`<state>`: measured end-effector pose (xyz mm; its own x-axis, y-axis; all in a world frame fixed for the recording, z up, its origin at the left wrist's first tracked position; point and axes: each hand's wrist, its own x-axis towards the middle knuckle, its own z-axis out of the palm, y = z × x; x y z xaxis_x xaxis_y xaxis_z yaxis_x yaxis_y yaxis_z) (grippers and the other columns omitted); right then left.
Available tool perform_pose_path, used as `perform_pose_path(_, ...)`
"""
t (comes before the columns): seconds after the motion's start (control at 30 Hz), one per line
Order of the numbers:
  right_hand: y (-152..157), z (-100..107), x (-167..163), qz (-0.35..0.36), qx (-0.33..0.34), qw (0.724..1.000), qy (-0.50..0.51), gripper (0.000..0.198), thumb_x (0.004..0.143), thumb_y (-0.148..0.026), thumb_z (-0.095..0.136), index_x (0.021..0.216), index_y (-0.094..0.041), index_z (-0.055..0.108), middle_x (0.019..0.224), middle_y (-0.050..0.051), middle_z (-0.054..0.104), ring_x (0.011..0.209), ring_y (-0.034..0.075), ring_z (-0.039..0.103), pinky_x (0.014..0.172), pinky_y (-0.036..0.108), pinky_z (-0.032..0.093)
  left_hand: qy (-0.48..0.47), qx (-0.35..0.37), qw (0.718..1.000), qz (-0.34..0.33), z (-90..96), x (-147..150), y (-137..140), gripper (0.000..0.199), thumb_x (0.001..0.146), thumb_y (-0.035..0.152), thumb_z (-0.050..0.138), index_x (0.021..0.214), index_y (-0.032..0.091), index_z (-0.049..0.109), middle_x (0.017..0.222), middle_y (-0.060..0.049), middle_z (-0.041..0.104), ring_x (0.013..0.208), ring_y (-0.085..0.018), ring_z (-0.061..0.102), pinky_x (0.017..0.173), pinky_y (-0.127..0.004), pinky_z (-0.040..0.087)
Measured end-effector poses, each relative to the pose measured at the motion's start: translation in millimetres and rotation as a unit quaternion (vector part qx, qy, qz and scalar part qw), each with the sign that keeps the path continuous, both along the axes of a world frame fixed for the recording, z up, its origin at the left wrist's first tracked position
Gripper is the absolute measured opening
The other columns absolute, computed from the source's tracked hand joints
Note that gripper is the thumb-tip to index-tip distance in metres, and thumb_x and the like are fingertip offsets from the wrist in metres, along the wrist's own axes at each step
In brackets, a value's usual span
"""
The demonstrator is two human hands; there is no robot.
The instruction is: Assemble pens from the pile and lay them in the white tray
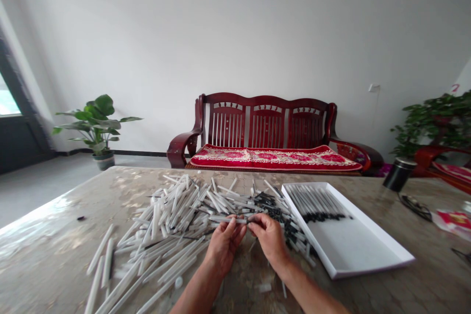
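Both hands meet in front of me over a pile of loose parts. My left hand point(227, 240) is closed around a slim whitish pen-like tube point(220, 219), which lies level and points left. At the tube's right end, the fingertips of my right hand point(268, 238) pinch a small dark end piece point(251, 220); whether it is fully joined to the tube I cannot tell. Around and left of my hands spreads a heap of white tubes point(167, 216). Beyond and beside my right hand lie small black pieces point(270, 203).
To the right stands a shallow white box point(362, 250), with a row of black-ended tubes point(314, 201) along its far part. A black cylinder point(398, 175), a cable point(415, 207) and a red-white packet point(454, 221) lie farther right. Past the table point(55, 255) is a wooden bench point(267, 125).
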<state>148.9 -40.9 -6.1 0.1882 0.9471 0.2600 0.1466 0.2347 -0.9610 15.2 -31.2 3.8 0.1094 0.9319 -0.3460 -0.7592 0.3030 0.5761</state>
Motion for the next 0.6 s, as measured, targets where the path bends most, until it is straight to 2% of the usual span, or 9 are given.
perform_pose_path(0.13,-2.6,2.5,1.6,-0.025,0.035,0.995,-0.094,0.009,0.076,-0.024,0.064,0.079,-0.021,0.072,0.076,0.002,0.073,0.072,0.019,0.066,0.066,0.025,0.051,0.0,0.0,1.0,0.007,-1.7,1.3,-0.6,0.013,0.089,0.003,0.055,0.084,0.013,0.061,0.078,-0.007,0.075,0.064,-0.012,0.072,0.066,-0.024,0.062)
perform_pose_path(0.27,-2.9,4.1,2.3,-0.028,0.049,0.989,-0.14,0.009,0.078,-0.023,0.063,0.081,-0.021,0.071,0.079,0.003,0.074,0.075,0.019,0.067,0.069,0.025,0.051,0.008,0.018,1.0,0.019,-1.6,3.0,-2.4,0.011,0.086,0.003,0.06,0.082,0.013,0.062,0.075,-0.006,0.074,0.064,-0.013,0.072,0.065,-0.023,0.062)
perform_pose_path(0.43,-3.5,3.8,3.0,-0.042,0.05,0.978,-0.196,0.008,0.081,-0.021,0.061,0.083,-0.021,0.069,0.082,0.004,0.074,0.077,0.019,0.067,0.069,0.025,0.049,0.021,0.023,0.999,0.028,-3.1,5.8,-5.4,0.008,0.08,0.006,0.069,0.08,0.013,0.064,0.074,-0.005,0.074,0.063,-0.013,0.072,0.064,-0.023,0.061)
perform_pose_path(0.6,-6.3,2.6,2.2,-0.063,0.078,0.952,-0.289,0.011,0.088,-0.022,0.054,0.083,-0.021,0.064,0.079,0.004,0.071,0.075,0.018,0.067,0.064,0.024,0.045,0.036,0.027,0.998,0.04,-4.6,8.1,-7.0,0.013,0.074,0.013,0.078,0.08,0.014,0.066,0.075,-0.004,0.074,0.064,-0.013,0.071,0.064,-0.023,0.061)
